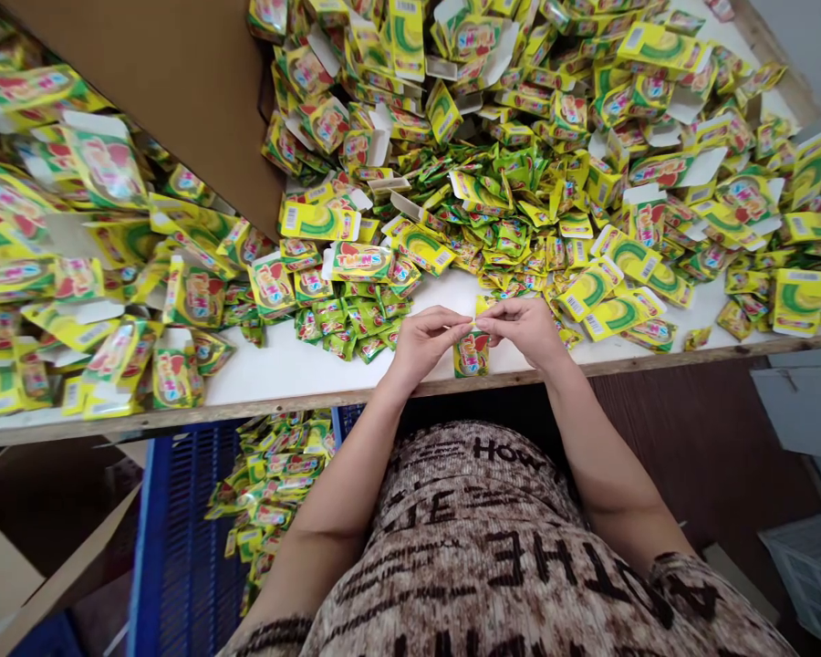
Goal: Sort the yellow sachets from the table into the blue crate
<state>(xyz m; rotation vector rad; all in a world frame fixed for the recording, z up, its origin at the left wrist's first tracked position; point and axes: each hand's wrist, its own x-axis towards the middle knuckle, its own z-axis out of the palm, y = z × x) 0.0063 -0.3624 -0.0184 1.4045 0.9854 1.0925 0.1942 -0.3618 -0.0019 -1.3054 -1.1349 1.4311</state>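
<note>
At the table's front edge, my left hand (pixel 426 343) and my right hand (pixel 525 332) meet over a small yellow-green box (pixel 472 356) with colourful lettering and a red print. Thumb and fingers of each hand are pinched together at the upper end of this box, from either side. The fingertips hide its top. Left of my hands lies a cluster of small green sachets (pixel 350 318). Behind them more small sachets (pixel 503 246) are heaped, with flat-lying yellow boxes (pixel 626 312) to the right.
Piles of printed boxes (pixel 102 164) cover much of the white table (pixel 266 370). A large brown cardboard box (pixel 171 82) stands at the back left. Below the edge is a blue plastic crate (pixel 178 538) with filled boxes (pixel 280 474); an open carton (pixel 61 547) lies left of it.
</note>
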